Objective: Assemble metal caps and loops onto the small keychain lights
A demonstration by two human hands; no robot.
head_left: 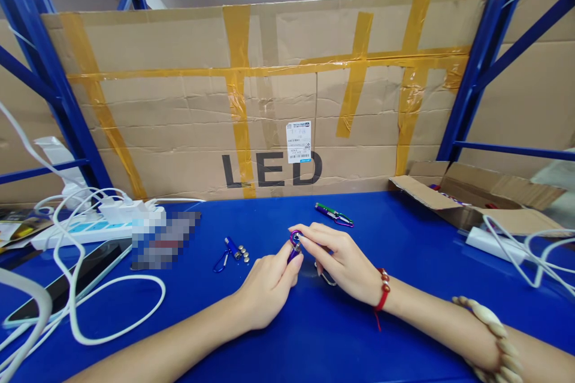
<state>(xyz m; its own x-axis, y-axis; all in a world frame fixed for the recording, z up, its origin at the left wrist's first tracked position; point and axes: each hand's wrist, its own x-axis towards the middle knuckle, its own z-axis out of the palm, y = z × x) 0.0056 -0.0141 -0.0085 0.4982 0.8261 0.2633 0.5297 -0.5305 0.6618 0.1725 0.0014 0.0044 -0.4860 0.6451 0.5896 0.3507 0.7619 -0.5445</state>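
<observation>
In front of me, my left hand [272, 287] is closed around a small purple flashlight [294, 253], its end pointing up and away. The thumb and fingers of my right hand [344, 257] pinch a purple ring-shaped end piece [295, 236] at the top of that flashlight. Whether this piece is joined to the body I cannot tell. Under my right palm shows part of a silvery clip [329, 279]. Left of my hands lies a small blue flashlight [232, 248] with a blue carabiner [221, 263], beside several button cells [244, 254]. Farther back rests a green flashlight [327, 210] with a purple carabiner [345, 221].
A white power strip [96, 231] with looping white cables and a phone [67, 281] occupy the left. An open cardboard box [467, 191] and a white adapter [494, 245] stand at right. A taped cardboard sheet [278, 102] closes off the back of the blue table [323, 335].
</observation>
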